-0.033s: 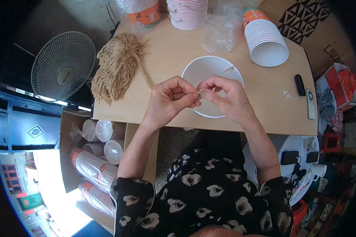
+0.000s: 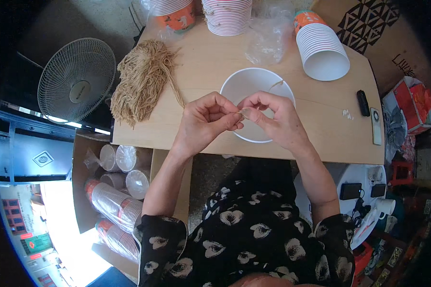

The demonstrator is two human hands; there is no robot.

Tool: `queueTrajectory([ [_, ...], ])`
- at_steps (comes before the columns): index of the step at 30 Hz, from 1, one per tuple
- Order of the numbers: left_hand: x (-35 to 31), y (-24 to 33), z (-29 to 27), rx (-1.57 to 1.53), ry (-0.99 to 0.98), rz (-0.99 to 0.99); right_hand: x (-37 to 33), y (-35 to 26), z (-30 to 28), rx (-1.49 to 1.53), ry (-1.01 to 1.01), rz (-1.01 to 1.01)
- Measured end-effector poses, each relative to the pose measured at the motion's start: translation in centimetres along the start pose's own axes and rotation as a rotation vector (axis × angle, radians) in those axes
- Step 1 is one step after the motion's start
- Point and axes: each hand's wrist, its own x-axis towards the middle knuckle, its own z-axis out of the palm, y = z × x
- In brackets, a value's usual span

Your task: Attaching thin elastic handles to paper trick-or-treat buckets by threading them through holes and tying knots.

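Tan strand (image 2: pixel 276 84) pinched between fingertips of our left hand (image 2: pixel 201 122) and right hand (image 2: pixel 283 123), both grips narrow, over white tub (image 2: pixel 248 82). Yarn bundle (image 2: pixel 143 79) left of tub, on table (image 2: pixel 201 62). Against earlier frame: our right fingertips shifted slightly at most; tub, bundle unmoved.

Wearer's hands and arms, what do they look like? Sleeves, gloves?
Left hand and right hand are ungloved, with bare wrists. The left sleeve and right sleeve are loose black fabric with a pale heart-like print, ending around the elbows.
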Motion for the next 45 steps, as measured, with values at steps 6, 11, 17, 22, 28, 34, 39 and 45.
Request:
queueTrajectory([
  [6,-0.2,0.2,-0.1,0.005,-0.006,-0.030,-0.3,-0.8,0.0,0.088,-0.081,0.111],
  [11,-0.5,0.6,0.1,0.031,0.008,-0.055,-0.3,-0.4,-0.1,0.033,-0.093,0.059],
  [17,-0.7,1.1,0.2,0.078,-0.019,-0.108,-0.3,-0.3,0.2,0.081,-0.018,0.043],
  [22,-0.4,1.0,0.2,0.103,-0.045,-0.087,-0.3,-0.3,0.0,0.075,0.018,0.063],
  [28,-0.1,1.0,0.5,0.144,-0.058,-0.032,-0.3,-0.1,-0.4,0.052,0.107,0.018],
  [34,0.5,1.0,1.0,0.140,-0.046,-0.016,-0.3,-0.1,-1.0,0.141,0.118,0.015],
  [39,0.9,1.7,1.7,0.395,0.053,0.009,-0.2,-1.8,-2.6,-0.036,0.047,-0.039],
  [45,0.5,1.7,1.3,0.692,0.027,0.215,-0.3,-1.4,-4.9,-0.289,-0.091,-0.253],
])
